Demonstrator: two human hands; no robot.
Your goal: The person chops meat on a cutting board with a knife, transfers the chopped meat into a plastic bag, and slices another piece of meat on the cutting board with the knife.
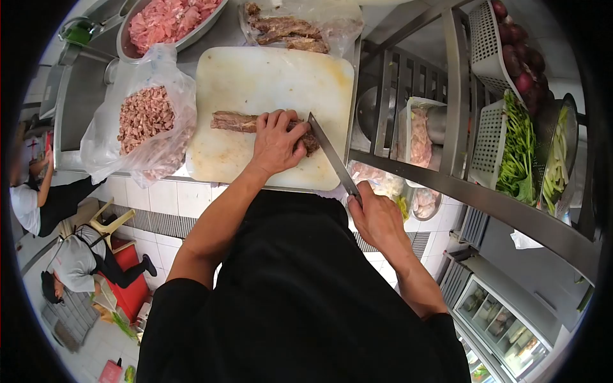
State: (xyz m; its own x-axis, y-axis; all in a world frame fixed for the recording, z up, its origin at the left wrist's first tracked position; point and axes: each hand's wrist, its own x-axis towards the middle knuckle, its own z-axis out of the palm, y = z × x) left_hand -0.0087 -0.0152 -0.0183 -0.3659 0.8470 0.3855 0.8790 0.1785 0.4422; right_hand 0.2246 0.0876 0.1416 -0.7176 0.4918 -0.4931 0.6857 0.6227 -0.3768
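Note:
A long brown piece of meat (233, 121) lies across the white cutting board (274, 76). My left hand (278, 142) presses down on it, fingers curled over its right half. In my right hand (375, 214) is the handle of a knife (332, 152). Its blade slants up and left, with the tip beside the meat's right end. Whether the edge touches the meat I cannot tell. Left of the board sits a clear plastic bag (105, 143) of diced meat (145, 116). Behind the board, another plastic bag (338, 29) holds more long brown pieces (287, 32).
A metal bowl (128, 48) of sliced pink meat stands at the back left. On the right, a metal rack (454, 96) carries baskets of red onions (517, 57) and greens (518, 150). Two people (80, 258) are at the far left, near a red box (128, 274).

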